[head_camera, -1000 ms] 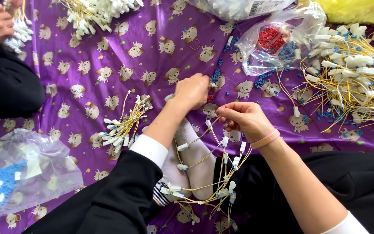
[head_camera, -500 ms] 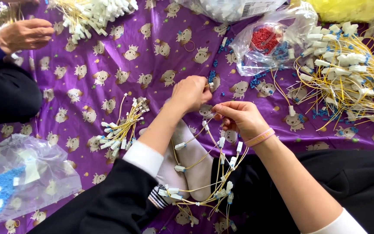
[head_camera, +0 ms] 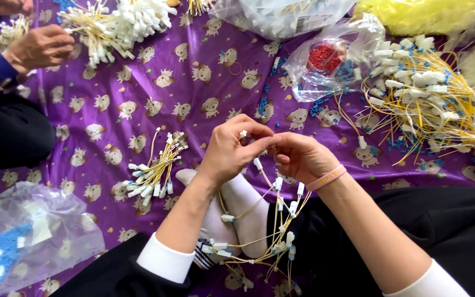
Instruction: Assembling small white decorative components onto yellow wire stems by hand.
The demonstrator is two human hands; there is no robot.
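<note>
My left hand (head_camera: pixel 232 149) and my right hand (head_camera: pixel 299 157) meet fingertip to fingertip over my lap, pinching a small white connector (head_camera: pixel 243 133) on a yellow cable. A loose bunch of yellow cables with white connectors (head_camera: pixel 273 220) hangs from my hands across my white socks (head_camera: pixel 243 206). My right wrist wears a pink band (head_camera: pixel 325 178). A finished bundle of yellow cables (head_camera: pixel 155 170) lies on the purple patterned cloth (head_camera: pixel 193 82) just left of my left hand.
A big tangle of yellow cables (head_camera: pixel 435 104) lies at the right. A clear bag with red and blue caps (head_camera: pixel 325 60) sits above my hands. Another bag with blue caps (head_camera: pixel 23 247) is at lower left. Another person's hand (head_camera: pixel 39 47) works cables at upper left.
My hands have come closer together and lifted slightly with the connector between them. The other person's hand at upper left has shifted right toward the cable pile.
</note>
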